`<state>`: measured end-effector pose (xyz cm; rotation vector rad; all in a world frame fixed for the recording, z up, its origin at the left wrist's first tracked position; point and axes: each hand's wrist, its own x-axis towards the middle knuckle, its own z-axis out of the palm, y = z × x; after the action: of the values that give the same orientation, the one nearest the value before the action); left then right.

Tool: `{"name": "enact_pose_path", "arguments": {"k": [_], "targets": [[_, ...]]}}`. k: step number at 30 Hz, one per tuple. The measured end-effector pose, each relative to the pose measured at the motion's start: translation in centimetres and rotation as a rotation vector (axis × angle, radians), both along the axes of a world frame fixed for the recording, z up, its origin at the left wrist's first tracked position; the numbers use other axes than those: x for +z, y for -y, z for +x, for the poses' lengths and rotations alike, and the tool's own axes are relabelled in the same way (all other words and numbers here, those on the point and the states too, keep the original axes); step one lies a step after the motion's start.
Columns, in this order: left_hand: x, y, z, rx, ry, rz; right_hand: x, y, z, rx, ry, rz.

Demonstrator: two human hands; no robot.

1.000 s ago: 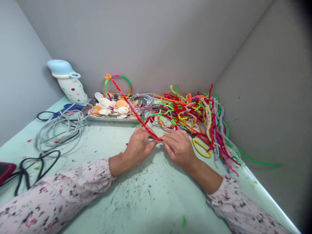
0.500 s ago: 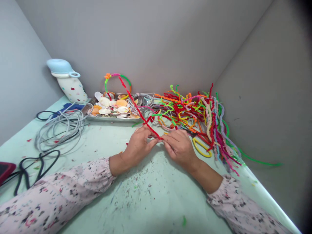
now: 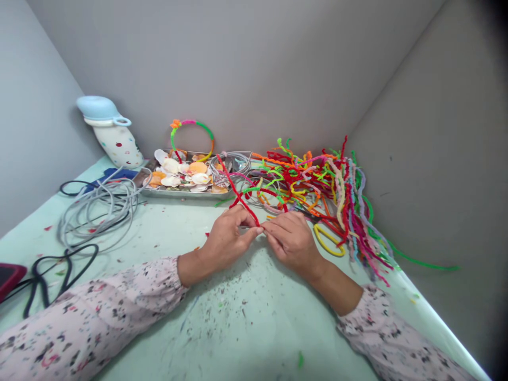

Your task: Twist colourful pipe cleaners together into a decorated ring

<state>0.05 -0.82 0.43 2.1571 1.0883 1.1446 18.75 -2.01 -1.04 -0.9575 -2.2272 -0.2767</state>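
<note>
In the middle of the table, my left hand [image 3: 228, 239] and my right hand [image 3: 292, 241] meet with fingertips pinched together. Between them they grip a red pipe cleaner [image 3: 237, 192], whose free end slants up and away to the left. Behind the fingers arches a loop [image 3: 260, 189] wound in red and green; its lower part is hidden by both hands, and it appears to run into them. How the pipe cleaner joins the loop is covered by the fingers.
Behind stands a metal tray [image 3: 186, 195] of shells with a colourful ring [image 3: 204, 127] upright at it. Right lie many pipe cleaners [image 3: 317, 185] and yellow-handled scissors [image 3: 329, 244]. Left are a grey wire coil [image 3: 95, 211], a black cord [image 3: 67, 270] and a bottle [image 3: 117, 143].
The red pipe cleaner's free end has come down and to the right, its visible length now shorter. Both hands stay almost in place, still pinching.
</note>
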Motion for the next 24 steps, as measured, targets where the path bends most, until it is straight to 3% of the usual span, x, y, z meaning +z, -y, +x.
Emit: {"name": "enact_pose_path", "arguments": {"k": [14, 24], "targets": [[-0.05, -0.01, 0.15, 0.020, -0.026, 0.001, 0.26, 0.06, -0.11, -0.015, 0.008, 0.018], [0.16, 0.01, 0.19, -0.010, 0.003, -0.101, 0.11, 0.19, -0.16, 0.006, 0.040, 0.024]]}}
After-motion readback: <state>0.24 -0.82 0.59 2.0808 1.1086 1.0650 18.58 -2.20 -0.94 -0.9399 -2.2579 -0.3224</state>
